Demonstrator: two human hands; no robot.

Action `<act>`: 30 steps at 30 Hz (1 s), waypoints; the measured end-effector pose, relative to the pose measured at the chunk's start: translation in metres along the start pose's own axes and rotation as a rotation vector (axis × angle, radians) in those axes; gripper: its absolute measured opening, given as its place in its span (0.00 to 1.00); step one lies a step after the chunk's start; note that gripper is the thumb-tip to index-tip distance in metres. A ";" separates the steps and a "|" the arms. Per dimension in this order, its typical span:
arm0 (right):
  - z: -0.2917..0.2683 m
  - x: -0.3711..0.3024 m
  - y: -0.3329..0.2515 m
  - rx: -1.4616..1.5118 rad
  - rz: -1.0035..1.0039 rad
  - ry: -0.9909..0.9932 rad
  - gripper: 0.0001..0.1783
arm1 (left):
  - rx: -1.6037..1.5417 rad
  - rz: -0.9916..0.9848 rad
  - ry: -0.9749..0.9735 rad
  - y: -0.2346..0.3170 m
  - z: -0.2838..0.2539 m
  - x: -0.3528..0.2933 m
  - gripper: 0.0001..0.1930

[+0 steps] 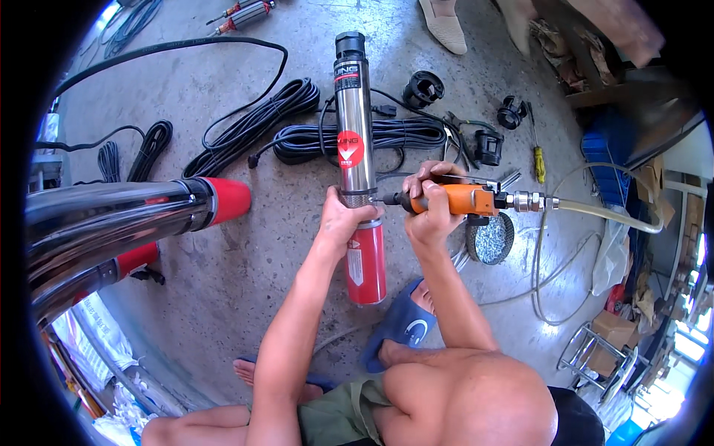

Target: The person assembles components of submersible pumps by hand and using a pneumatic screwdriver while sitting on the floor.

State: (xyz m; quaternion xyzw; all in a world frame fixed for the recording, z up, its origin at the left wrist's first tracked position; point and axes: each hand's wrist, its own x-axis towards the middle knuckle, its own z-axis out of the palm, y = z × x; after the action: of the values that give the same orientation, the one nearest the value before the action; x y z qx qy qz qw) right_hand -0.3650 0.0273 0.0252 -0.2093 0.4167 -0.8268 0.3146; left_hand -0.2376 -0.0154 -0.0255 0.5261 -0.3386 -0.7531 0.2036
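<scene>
A long submersible pump [357, 110] lies on the floor in front of me, with a polished steel barrel, a black end cap at the far end and a red section at the near end. My left hand [343, 218] grips it around the mesh-like band where steel meets red. In my right hand [433, 215] is an orange air screwdriver [465, 198], held level and pointing left. Its bit meets the pump's side at the band, close to my left fingers; the exact contact is too small to make out. A clear air hose [610, 213] runs from the tool's metal fitting.
Coiled black cables [264, 126] lie beyond the pump, with black caps [423, 89] and a yellow-handled screwdriver [539, 163] to the right. A round tin of small metal screws [491, 239] sits below the tool. More steel pumps [119, 219] stand at left. Another person's shoe [444, 26] shows at the far side.
</scene>
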 end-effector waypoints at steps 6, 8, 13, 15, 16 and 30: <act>-0.004 -0.001 0.001 -0.045 -0.051 -0.107 0.12 | 0.006 0.006 -0.004 -0.004 0.000 0.003 0.38; -0.004 -0.004 0.000 -0.097 -0.070 -0.161 0.11 | 0.013 0.026 0.007 -0.008 0.000 0.006 0.38; -0.011 -0.014 0.001 -0.134 -0.113 -0.182 0.10 | -0.029 0.030 0.006 -0.011 0.003 0.005 0.37; -0.010 -0.014 0.003 -0.078 -0.117 -0.114 0.10 | -0.038 0.029 -0.006 -0.010 0.003 0.005 0.37; -0.010 -0.013 0.003 -0.052 -0.107 -0.067 0.10 | -0.044 0.034 -0.003 -0.012 0.004 0.005 0.37; -0.013 -0.012 -0.002 -0.151 0.091 -0.078 0.14 | 0.006 0.067 -0.004 -0.007 0.008 0.003 0.36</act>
State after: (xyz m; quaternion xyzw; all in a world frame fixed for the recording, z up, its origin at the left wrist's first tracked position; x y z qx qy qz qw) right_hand -0.3646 0.0438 0.0182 -0.2451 0.4744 -0.7691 0.3512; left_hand -0.2460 -0.0100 -0.0307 0.5136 -0.3587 -0.7459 0.2262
